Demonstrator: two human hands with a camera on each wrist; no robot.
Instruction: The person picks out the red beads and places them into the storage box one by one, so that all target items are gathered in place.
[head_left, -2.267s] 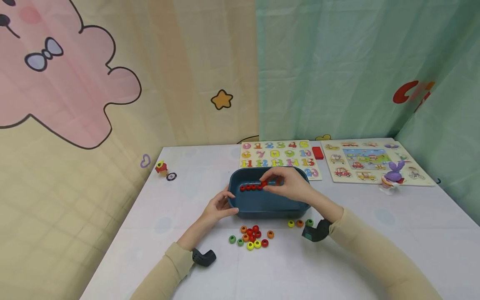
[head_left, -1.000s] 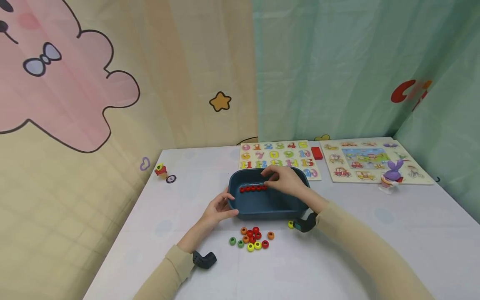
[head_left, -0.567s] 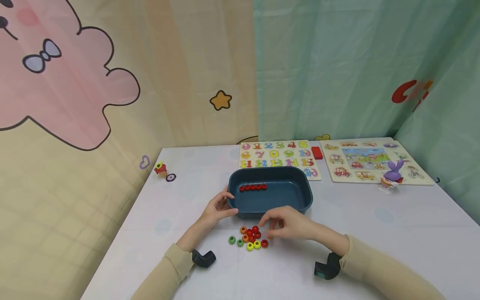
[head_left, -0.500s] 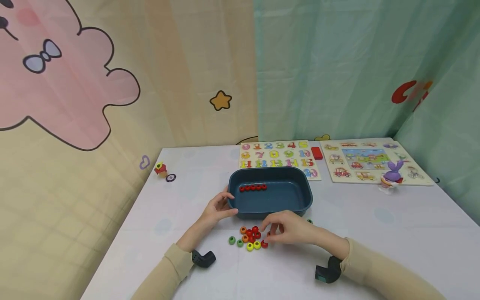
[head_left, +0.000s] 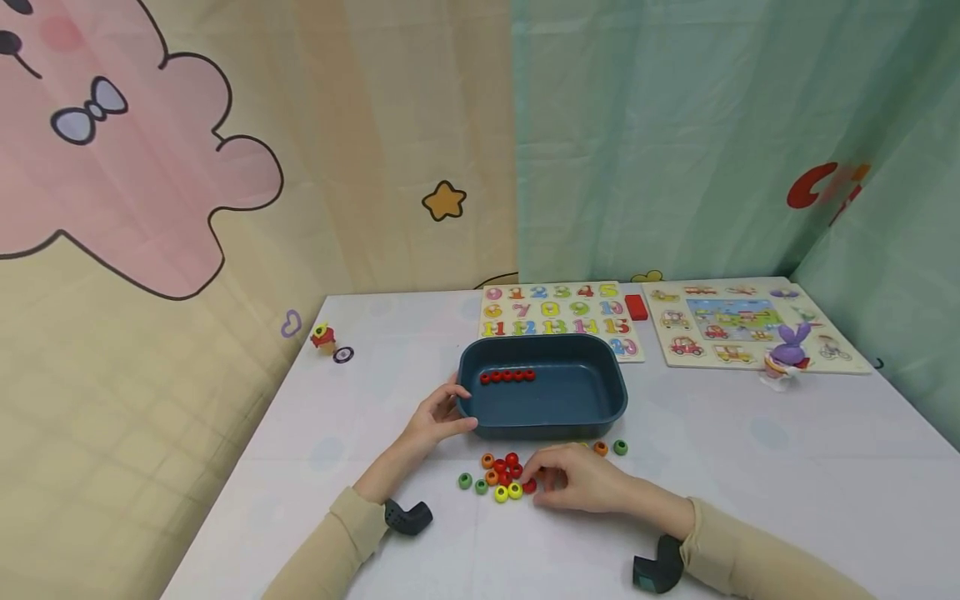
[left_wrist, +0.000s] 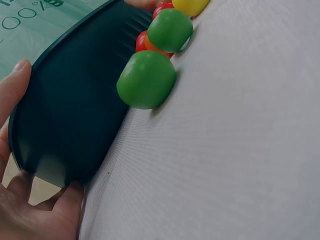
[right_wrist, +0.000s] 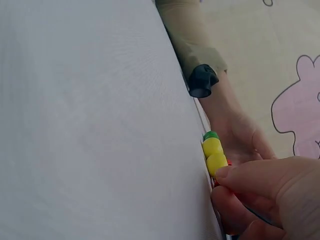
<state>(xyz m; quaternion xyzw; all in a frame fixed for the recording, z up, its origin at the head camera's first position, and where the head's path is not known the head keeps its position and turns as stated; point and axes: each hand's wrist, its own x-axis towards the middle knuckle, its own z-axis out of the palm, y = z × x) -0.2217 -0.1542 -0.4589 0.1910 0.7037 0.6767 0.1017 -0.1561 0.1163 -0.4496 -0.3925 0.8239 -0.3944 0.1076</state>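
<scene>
A dark blue plastic bin (head_left: 555,404) lies on the table with a short row of red beads (head_left: 507,377) along its far side. My left hand (head_left: 438,414) grips its left end, thumb and fingers round the wall, as the left wrist view also shows. In front of the bin sits a cluster of red, orange, yellow and green beads. At the right edge of this cluster my right hand (head_left: 577,479) pinches a red bead (head_left: 529,486) between thumb and forefinger. Two yellow beads (right_wrist: 214,154) appear beside the thumb in the right wrist view.
Orange (head_left: 601,448) and green beads (head_left: 620,447) lie right of the cluster, before the bin. Behind the bin are a number puzzle board (head_left: 558,308), a red block (head_left: 636,307) and a vehicle puzzle board (head_left: 750,325). A purple rabbit figure (head_left: 789,346) stands right; a small toy (head_left: 323,337) stands left.
My right hand placed a red bead at the right end of the row, left the bin and came down to another red bead in the cluster. The left hand stayed on the bin.
</scene>
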